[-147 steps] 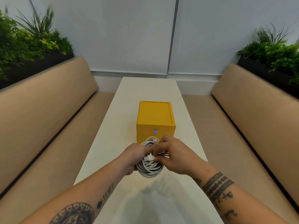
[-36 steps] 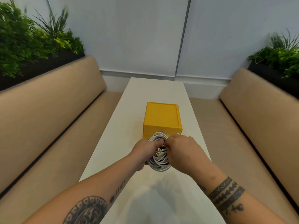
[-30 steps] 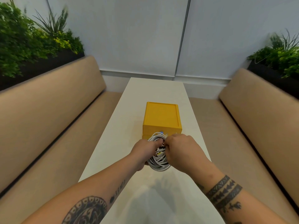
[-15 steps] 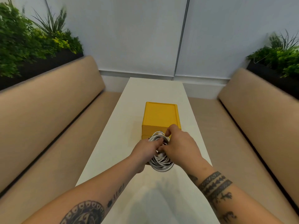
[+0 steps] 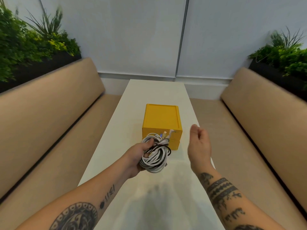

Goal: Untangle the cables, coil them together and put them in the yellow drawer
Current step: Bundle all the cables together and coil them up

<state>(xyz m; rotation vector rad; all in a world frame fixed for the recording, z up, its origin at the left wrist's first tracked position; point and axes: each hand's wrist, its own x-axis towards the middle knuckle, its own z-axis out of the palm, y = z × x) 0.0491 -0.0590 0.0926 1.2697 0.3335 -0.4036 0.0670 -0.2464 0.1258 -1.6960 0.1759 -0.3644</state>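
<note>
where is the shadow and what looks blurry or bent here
Head view: a soft shadow lies on the table near the camera; the right bench's top edge and the right hand look smeared; the cables in the left hand and the yellow box are sharp; the wide lens splays both benches.

Light: bright, even, diffuse; comes from above you.
Shadows: soft grey patch from your arms on the bench (image 5: 159,92), at its near end.
Glare: mild sheen on the bench top near you.
Blur: your right hand (image 5: 199,145) and the right seat back (image 5: 265,113) are smeared; the cables (image 5: 156,160) in your left hand (image 5: 136,156) are sharp.
Distortion: wide-angle; seat backs and wall seam (image 5: 181,39) bow towards the edges.
</note>
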